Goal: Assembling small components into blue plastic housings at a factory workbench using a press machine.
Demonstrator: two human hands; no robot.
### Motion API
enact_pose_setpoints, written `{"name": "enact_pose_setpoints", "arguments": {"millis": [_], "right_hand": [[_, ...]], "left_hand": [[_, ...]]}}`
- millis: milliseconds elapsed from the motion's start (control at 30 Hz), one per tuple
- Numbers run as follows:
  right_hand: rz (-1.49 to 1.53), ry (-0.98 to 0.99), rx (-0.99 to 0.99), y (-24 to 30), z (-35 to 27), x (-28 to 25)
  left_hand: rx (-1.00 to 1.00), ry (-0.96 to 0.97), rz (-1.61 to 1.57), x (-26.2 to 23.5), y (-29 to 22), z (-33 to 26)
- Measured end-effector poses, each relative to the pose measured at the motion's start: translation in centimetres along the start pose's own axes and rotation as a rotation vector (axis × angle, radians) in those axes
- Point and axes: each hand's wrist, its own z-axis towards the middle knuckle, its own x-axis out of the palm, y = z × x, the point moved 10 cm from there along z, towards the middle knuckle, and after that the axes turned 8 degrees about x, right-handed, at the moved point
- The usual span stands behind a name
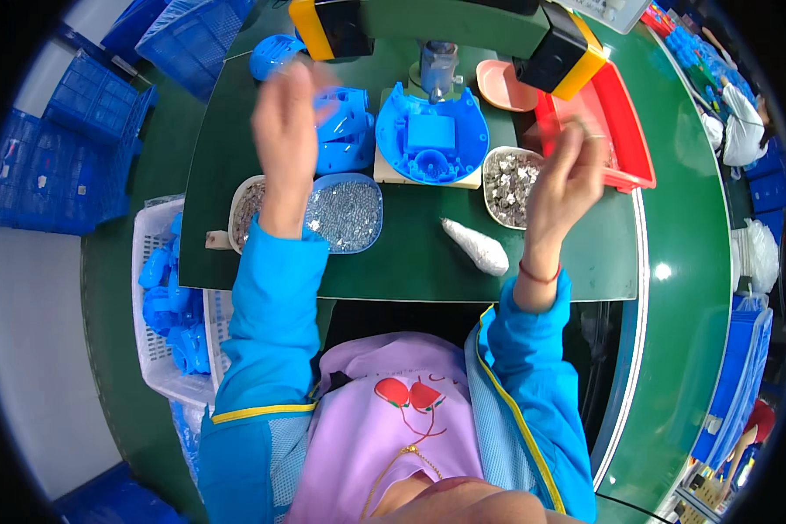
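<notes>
From my station, the left hand (286, 127) is smeared by motion over the blue parts (347, 153); its thumb seems to stand off the fingers, but I can't tell whether it grasps or touches anything. I see the right hand (572, 170) between the white bowl (508, 225) and the red tray (636, 131), fingers curled in toward the thumb, fingertips too blurred to show any load. The blue shell (431, 135) sits on the pale block (474, 181), between both hands.
</notes>
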Motion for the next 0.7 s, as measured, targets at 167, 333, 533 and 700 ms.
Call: {"name": "enact_pose_setpoints", "arguments": {"millis": [167, 333, 533, 700], "right_hand": [[-0.190, 0.438, 0.371, -5.9, -3.7, 6.8], [-0.132, 0.392, 0.096, -0.4, -5.8, 5.2], [0.453, 0.647, 0.965, -8.0, -11.4, -1.3], [0.156, 0.525, 0.896, -10.5, -12.6, -0.2]], "left_hand": [[-0.420, 0.395, 0.085, 3.6, 10.1, -5.2], [-0.707, 0.489, -0.220, 2.7, 5.8, -7.2], [0.325, 0.932, 0.136, 5.6, -4.7, -13.1], [0.578, 0.828, 0.640, 3.1, -4.3, -14.9]]}}
